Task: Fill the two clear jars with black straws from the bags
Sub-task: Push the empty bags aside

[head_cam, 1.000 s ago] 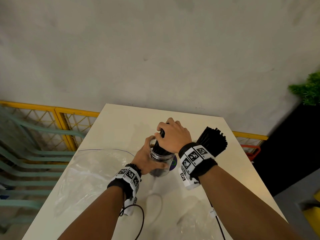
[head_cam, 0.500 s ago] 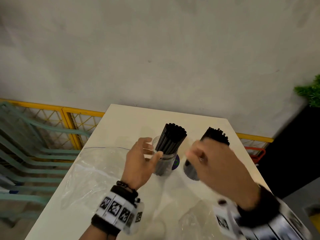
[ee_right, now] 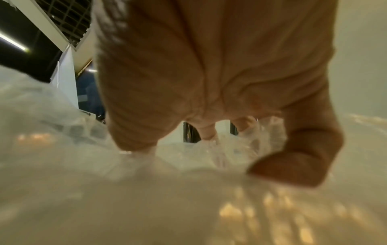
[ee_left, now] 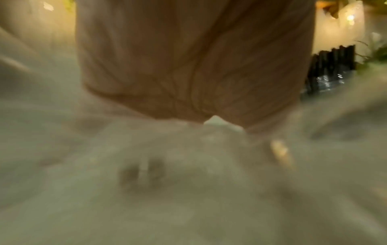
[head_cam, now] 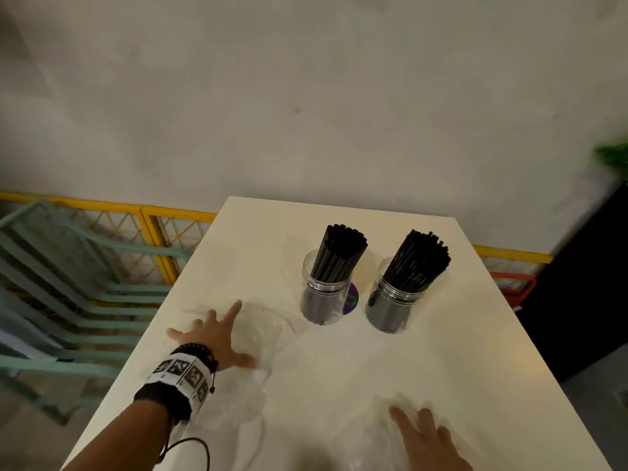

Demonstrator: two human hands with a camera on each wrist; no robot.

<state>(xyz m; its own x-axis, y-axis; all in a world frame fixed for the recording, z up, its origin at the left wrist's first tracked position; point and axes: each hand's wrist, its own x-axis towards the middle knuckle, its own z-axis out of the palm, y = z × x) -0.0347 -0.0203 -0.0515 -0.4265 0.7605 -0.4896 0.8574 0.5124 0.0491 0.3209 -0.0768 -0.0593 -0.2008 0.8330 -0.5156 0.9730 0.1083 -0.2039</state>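
Clear plastic film lies slack across the near half of the cream table (head_cam: 475, 334). At the left, the left hand (head_cam: 214, 338) is spread flat with straight fingers on the left bag (head_cam: 265, 331), gripping nothing; the flat press appears meant to pin or smooth the film. No straws show in this bag.

Centre, far side: the left jar (head_cam: 324, 300) stands upright with a tight bundle of black straws (head_cam: 339, 256) leaning right and rising well above its rim. Just beside it the right jar (head_cam: 394, 305) holds a fuller bundle (head_cam: 421, 263), also upright. Both jars look filled, so the task seems essentially done.

Near right, the right hand (head_cam: 424, 440) lies on the right bag (head_cam: 370, 436), fingers extended and relaxed, its thumb bent in the wrist view, holding nothing; this bag also shows no straws.
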